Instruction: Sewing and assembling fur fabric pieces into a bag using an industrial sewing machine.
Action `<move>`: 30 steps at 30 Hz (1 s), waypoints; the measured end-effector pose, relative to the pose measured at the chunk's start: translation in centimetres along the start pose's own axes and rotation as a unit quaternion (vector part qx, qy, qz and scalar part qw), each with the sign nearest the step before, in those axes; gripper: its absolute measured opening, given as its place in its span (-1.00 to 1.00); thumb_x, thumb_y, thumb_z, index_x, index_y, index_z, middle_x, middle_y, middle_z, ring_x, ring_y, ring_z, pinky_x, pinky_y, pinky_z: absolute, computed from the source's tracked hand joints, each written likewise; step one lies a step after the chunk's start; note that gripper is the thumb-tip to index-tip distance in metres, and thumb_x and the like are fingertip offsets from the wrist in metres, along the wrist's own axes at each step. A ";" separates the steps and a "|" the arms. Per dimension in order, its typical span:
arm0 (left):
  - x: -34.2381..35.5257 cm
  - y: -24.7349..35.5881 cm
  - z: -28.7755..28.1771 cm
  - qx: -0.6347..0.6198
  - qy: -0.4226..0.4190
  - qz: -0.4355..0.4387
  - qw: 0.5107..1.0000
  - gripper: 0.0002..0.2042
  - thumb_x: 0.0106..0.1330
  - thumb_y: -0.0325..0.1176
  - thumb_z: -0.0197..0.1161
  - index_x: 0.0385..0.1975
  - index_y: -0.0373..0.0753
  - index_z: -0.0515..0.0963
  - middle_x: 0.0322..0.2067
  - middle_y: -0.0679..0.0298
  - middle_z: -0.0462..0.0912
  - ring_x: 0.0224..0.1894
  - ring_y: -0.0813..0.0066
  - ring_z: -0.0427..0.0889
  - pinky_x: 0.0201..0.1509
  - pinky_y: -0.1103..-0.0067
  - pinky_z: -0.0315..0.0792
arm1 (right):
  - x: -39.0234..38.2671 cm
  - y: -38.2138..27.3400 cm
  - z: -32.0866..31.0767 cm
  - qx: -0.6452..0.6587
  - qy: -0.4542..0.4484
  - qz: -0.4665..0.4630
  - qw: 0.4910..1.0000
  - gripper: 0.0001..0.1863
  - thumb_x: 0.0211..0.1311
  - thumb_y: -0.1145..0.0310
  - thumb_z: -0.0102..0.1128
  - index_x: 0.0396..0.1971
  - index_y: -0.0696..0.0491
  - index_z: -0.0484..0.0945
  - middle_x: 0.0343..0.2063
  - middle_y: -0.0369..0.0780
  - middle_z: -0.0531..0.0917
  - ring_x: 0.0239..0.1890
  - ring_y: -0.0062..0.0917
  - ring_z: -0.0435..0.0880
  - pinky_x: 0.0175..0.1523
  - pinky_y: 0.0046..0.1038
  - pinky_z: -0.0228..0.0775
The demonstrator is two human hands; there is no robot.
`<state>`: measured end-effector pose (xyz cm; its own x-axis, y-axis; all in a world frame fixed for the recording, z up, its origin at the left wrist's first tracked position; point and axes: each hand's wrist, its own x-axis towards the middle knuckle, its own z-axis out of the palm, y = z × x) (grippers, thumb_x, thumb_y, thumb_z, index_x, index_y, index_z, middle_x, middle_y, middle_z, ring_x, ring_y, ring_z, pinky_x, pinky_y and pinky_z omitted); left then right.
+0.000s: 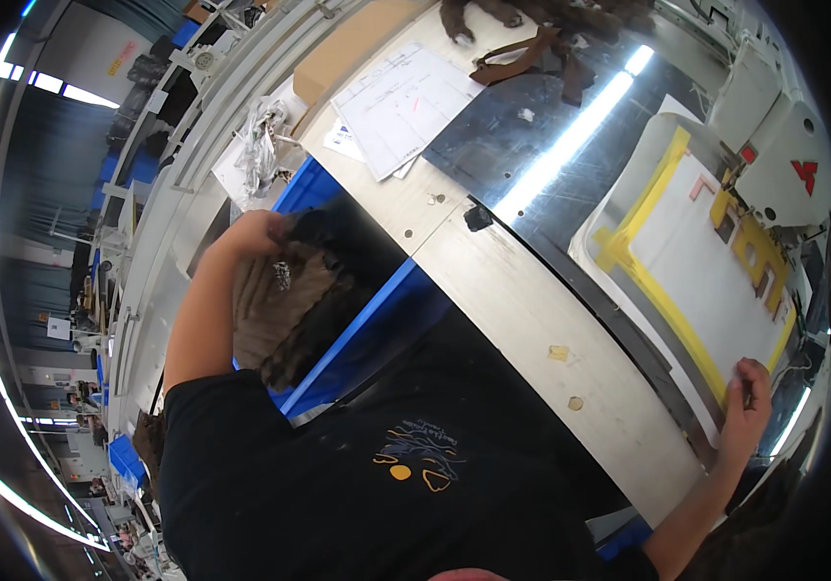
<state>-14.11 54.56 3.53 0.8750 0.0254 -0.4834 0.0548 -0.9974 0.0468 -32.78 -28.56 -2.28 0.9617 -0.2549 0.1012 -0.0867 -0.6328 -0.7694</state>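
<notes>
My left hand [262, 233] reaches over a blue bin [362, 310] at the left, its fingers closed on the edge of dark furry fabric [323, 228]. Below that hand, brown plush fabric [285, 300] lies folded in the same bin. On the right, my right hand [748, 395] is at the near corner of a flat frame [643, 257] edged with yellow tape. Its fingers are curled, and what they hold, if anything, is hidden. White sheet material fills the frame, with yellow and brown letter-like shapes [749, 247] along its far side.
A white machine head [778, 145] stands beyond the frame. Paper sheets [406, 102] lie on the pale table [502, 310], near a shiny dark plate [493, 145]. Brown furry pieces [570, 24] lie at the far edge. Crumpled clear plastic [260, 145] is behind the bin.
</notes>
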 end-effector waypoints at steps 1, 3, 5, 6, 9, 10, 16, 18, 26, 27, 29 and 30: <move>0.1 0.3 0.3 -0.004 0.004 -0.008 1.000 -0.71 -0.14 -0.41 0.57 -0.39 -0.25 0.66 -0.38 0.14 0.74 -0.23 0.18 0.73 -0.08 0.36 0.58 | 0.0 -0.1 -0.1 0.000 -0.003 -0.003 1.000 -0.73 0.37 0.61 0.08 0.02 0.17 0.58 0.10 -0.16 0.62 0.18 -0.39 0.57 0.37 -0.40 0.33; 0.3 1.2 1.1 -0.008 0.008 -0.016 1.000 -0.72 -0.14 -0.41 0.55 -0.38 -0.26 0.67 -0.37 0.11 0.75 -0.21 0.14 0.74 -0.07 0.33 0.59 | 0.0 -0.4 0.0 -0.001 -0.005 -0.005 1.000 -0.74 0.38 0.61 0.08 0.02 0.17 0.59 0.10 -0.16 0.62 0.18 -0.38 0.57 0.37 -0.40 0.33; 0.2 3.2 1.6 0.065 0.023 0.006 0.998 -0.69 -0.10 -0.38 0.50 -0.30 -0.28 0.70 -0.33 0.03 0.76 -0.19 0.03 0.74 -0.05 0.29 0.58 | -0.1 -0.8 0.1 -0.008 0.008 -0.003 1.000 -0.76 0.33 0.57 0.11 -0.04 0.14 0.58 0.08 -0.13 0.62 0.18 -0.30 0.57 0.37 -0.33 0.32; 0.4 3.4 1.5 0.066 0.023 0.007 0.998 -0.69 -0.10 -0.38 0.50 -0.30 -0.28 0.70 -0.33 0.03 0.76 -0.19 0.03 0.74 -0.05 0.29 0.58 | -0.1 -1.1 0.2 -0.008 0.009 -0.002 1.000 -0.76 0.33 0.57 0.11 -0.04 0.14 0.58 0.08 -0.13 0.62 0.18 -0.30 0.57 0.37 -0.33 0.32; 0.9 3.8 1.4 0.135 -0.021 0.012 0.991 -0.63 -0.05 -0.33 0.50 -0.19 -0.26 0.70 -0.27 0.01 0.76 -0.15 0.00 0.74 -0.02 0.26 0.58 | -0.1 -1.8 0.3 -0.033 0.008 -0.002 0.999 -0.76 0.33 0.55 0.12 -0.04 0.14 0.58 0.08 -0.13 0.62 0.18 -0.29 0.57 0.37 -0.32 0.31; 0.9 4.0 1.2 0.128 -0.040 0.005 0.991 -0.64 -0.03 -0.31 0.50 -0.19 -0.24 0.71 -0.28 0.01 0.76 -0.14 0.00 0.74 -0.02 0.26 0.58 | -0.1 -1.8 0.4 -0.034 0.009 0.000 0.999 -0.77 0.33 0.55 0.13 -0.04 0.14 0.58 0.09 -0.13 0.62 0.18 -0.28 0.57 0.38 -0.31 0.31; 0.5 3.6 1.5 0.125 -0.060 0.032 0.990 -0.67 -0.01 -0.28 0.52 -0.21 -0.20 0.72 -0.30 0.03 0.76 -0.13 0.02 0.74 -0.02 0.25 0.58 | -0.1 -1.5 0.3 -0.035 0.002 0.006 0.999 -0.80 0.32 0.53 0.15 -0.08 0.15 0.59 0.09 -0.13 0.62 0.19 -0.29 0.57 0.38 -0.32 0.29; 0.9 3.5 1.9 0.125 -0.059 0.049 0.989 -0.67 -0.01 -0.28 0.52 -0.21 -0.19 0.72 -0.31 0.04 0.76 -0.14 0.02 0.74 -0.03 0.25 0.57 | -0.3 -1.8 0.0 -0.039 0.000 0.005 0.999 -0.80 0.32 0.53 0.16 -0.09 0.16 0.60 0.08 -0.13 0.63 0.19 -0.30 0.57 0.39 -0.32 0.28; -0.2 3.9 1.5 0.066 -0.094 0.003 0.993 -0.70 0.07 -0.34 0.48 -0.16 -0.18 0.73 -0.35 0.15 0.77 -0.23 0.25 0.73 -0.04 0.37 0.58 | 0.0 -1.8 0.2 -0.050 0.002 0.001 0.999 -0.81 0.31 0.52 0.16 -0.10 0.16 0.60 0.06 -0.14 0.64 0.18 -0.30 0.57 0.38 -0.33 0.28; 0.6 3.7 1.6 0.063 -0.099 0.015 0.993 -0.70 0.07 -0.34 0.48 -0.16 -0.18 0.73 -0.35 0.15 0.77 -0.23 0.25 0.73 -0.04 0.37 0.58 | -0.5 -2.7 -0.4 -0.061 0.006 0.008 0.998 -0.81 0.31 0.52 0.16 -0.10 0.16 0.60 0.06 -0.14 0.64 0.18 -0.30 0.57 0.38 -0.33 0.28; -0.4 2.9 1.1 -0.063 -0.109 0.003 0.992 -0.73 0.15 -0.39 0.45 -0.13 -0.21 0.72 -0.37 0.30 0.75 -0.28 0.50 0.65 -0.05 0.45 0.55 | -0.4 -2.4 0.0 -0.050 0.006 0.015 0.999 -0.80 0.31 0.52 0.16 -0.10 0.16 0.60 0.06 -0.14 0.64 0.19 -0.30 0.57 0.38 -0.34 0.29; -1.0 2.5 0.9 -0.062 -0.108 0.001 0.992 -0.73 0.15 -0.39 0.45 -0.13 -0.21 0.72 -0.37 0.30 0.75 -0.28 0.50 0.65 -0.05 0.45 0.55 | -0.4 -2.3 0.2 -0.047 0.006 0.014 0.999 -0.80 0.31 0.52 0.16 -0.10 0.16 0.60 0.06 -0.14 0.64 0.19 -0.30 0.57 0.38 -0.34 0.29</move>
<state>-15.28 52.01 3.29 0.7522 -0.0052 -0.6589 0.1229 -0.9813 0.1480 -32.91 -26.83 -0.68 0.9552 -0.2824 0.0880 -0.1391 -0.6914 -0.7089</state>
